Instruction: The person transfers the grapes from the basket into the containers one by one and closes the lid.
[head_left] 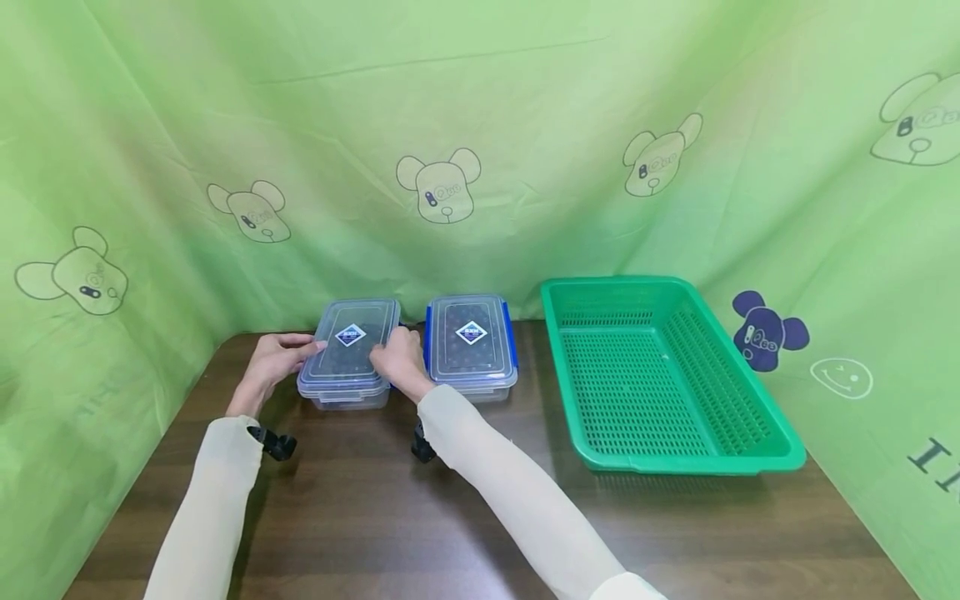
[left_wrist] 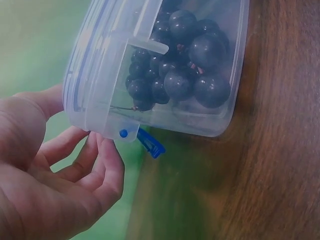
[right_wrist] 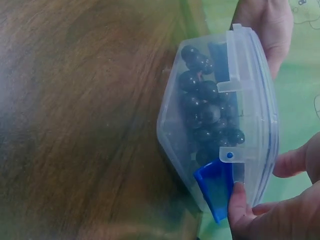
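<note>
A clear plastic food container [head_left: 352, 402] stands at the table's back left, with dark grapes [left_wrist: 187, 70] inside. Its clear lid [head_left: 347, 358] carries a blue and white diamond label. At the left edge, my left hand [head_left: 273, 367] grips the lid, thumb on top and curled fingers under the rim. My right hand [head_left: 402, 360] pinches the lid's right edge, with one fingertip beside a blue latch [right_wrist: 215, 187]. This latch hangs swung outward, as does a blue latch [left_wrist: 151, 143] on the left side.
Just right stands a second lidded container [head_left: 472, 346] with blue side latches. A green slotted basket [head_left: 750, 462] occupies the table's right side. Behind everything hangs a green curtain [head_left: 525, 225] printed with bear heads. The table [head_left: 390, 517] is brown wood.
</note>
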